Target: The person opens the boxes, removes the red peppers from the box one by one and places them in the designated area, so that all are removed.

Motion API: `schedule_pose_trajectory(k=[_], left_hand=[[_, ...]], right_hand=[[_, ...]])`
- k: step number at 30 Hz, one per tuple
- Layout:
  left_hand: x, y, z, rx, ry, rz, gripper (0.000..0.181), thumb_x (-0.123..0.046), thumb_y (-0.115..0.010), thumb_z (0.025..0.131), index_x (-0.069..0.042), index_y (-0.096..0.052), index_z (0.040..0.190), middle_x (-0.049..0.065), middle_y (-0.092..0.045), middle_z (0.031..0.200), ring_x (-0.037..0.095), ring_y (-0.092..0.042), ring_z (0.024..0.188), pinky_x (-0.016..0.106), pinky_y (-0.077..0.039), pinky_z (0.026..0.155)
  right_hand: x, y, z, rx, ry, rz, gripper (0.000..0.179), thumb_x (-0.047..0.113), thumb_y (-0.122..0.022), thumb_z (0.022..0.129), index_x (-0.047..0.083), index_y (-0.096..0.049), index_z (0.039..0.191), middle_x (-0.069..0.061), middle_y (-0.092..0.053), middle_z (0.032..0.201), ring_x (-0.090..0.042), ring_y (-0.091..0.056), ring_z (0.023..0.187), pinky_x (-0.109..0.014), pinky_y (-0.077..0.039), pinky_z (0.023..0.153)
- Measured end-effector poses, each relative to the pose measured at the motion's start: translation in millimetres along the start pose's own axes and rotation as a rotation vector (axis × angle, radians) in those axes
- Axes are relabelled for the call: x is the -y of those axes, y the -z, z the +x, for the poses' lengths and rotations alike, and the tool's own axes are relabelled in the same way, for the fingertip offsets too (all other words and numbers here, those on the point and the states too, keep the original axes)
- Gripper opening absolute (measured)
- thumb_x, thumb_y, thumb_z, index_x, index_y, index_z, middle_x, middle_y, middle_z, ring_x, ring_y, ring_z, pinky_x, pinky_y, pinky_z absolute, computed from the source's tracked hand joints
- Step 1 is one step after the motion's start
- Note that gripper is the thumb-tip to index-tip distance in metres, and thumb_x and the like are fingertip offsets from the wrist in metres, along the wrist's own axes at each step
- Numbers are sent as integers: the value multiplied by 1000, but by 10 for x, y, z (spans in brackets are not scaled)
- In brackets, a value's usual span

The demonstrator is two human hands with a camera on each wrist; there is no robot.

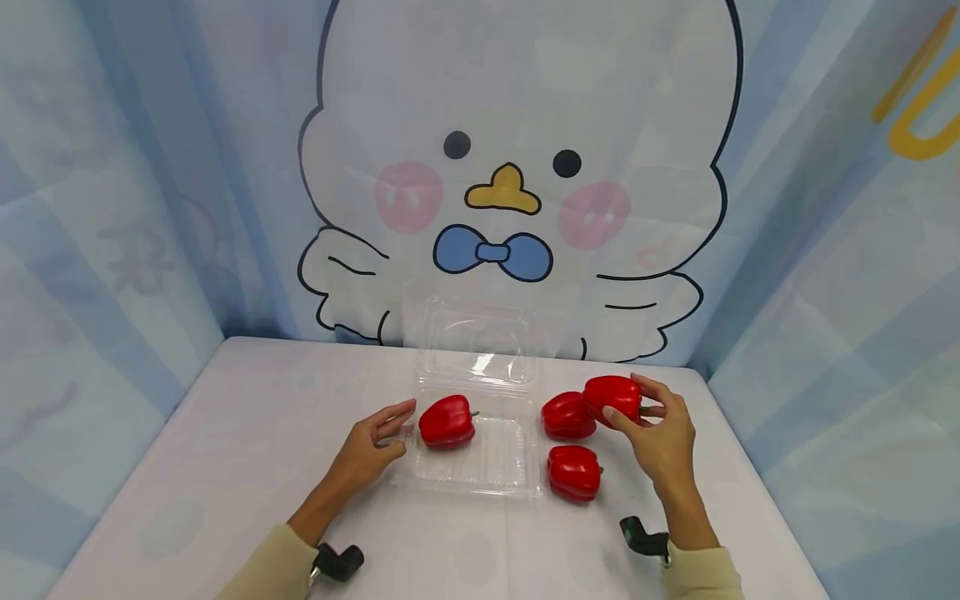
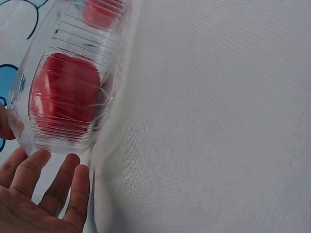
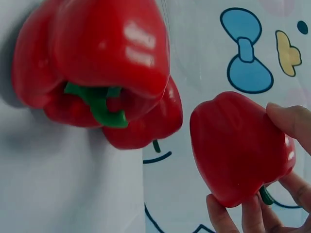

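Note:
My right hand [image 1: 666, 442] holds a glossy red bell pepper [image 1: 612, 400] between thumb and fingers, its green stem [image 3: 266, 195] pointing toward the palm. Two more red bell peppers, one behind [image 1: 567, 416] and one nearer [image 1: 574, 473], lie on the table just left of that hand. Another red bell pepper [image 1: 447, 422] sits in the left part of a clear plastic clamshell box [image 1: 498, 477]. At the box's left side is my left hand [image 1: 367, 448], its fingers extended and fingertips right at the wall; the box overlaps the thumb area in the left wrist view.
The clear lid [image 1: 477, 342] stands open at the back, against a curtain printed with a cartoon bird [image 1: 495, 108]. Beneath everything is a white-covered table [image 1: 285, 417], with curtains along both sides. Black wrist-worn camera mounts [image 1: 341, 562] show near each sleeve.

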State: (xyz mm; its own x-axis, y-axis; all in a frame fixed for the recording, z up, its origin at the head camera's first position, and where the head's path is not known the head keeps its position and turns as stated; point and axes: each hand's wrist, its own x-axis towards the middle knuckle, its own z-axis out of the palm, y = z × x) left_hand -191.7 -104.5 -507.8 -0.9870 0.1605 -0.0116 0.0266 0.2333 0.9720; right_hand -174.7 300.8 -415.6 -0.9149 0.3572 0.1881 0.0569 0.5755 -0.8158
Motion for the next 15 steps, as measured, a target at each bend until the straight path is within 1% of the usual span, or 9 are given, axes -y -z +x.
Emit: schedule_pose_trajectory(k=[2,7,15], left_hand=[[0,4,0,3,-2,-4,67,2,-60,94,-10,-49,159,12,-50,164,38,-51,150,47,-51,114],[22,5,19,0,11,-13,67,1,-62,94,-12,-50,159,10,-50,164,37,-51,150,48,-51,114],[19,13,19,4,12,-20,67,1,-62,93,-12,-50,158,10,-51,164,36,-49,151,49,-50,115]], right_hand=[[-5,31,9,-1,-8,4,70,22,-84,91,18,-55,155,-21,-52,152,-33,-57,121,-4,-48,71],[-53,104,52,-9,-33,-6,70,23,-83,92,18,-54,156,-22,-51,153,-34,-56,124,-3,-47,69],[-249,171,153,-7,-70,-48,73,28,-82,93,21,-50,158,-20,-50,157,-35,-52,130,-7,-49,70]])
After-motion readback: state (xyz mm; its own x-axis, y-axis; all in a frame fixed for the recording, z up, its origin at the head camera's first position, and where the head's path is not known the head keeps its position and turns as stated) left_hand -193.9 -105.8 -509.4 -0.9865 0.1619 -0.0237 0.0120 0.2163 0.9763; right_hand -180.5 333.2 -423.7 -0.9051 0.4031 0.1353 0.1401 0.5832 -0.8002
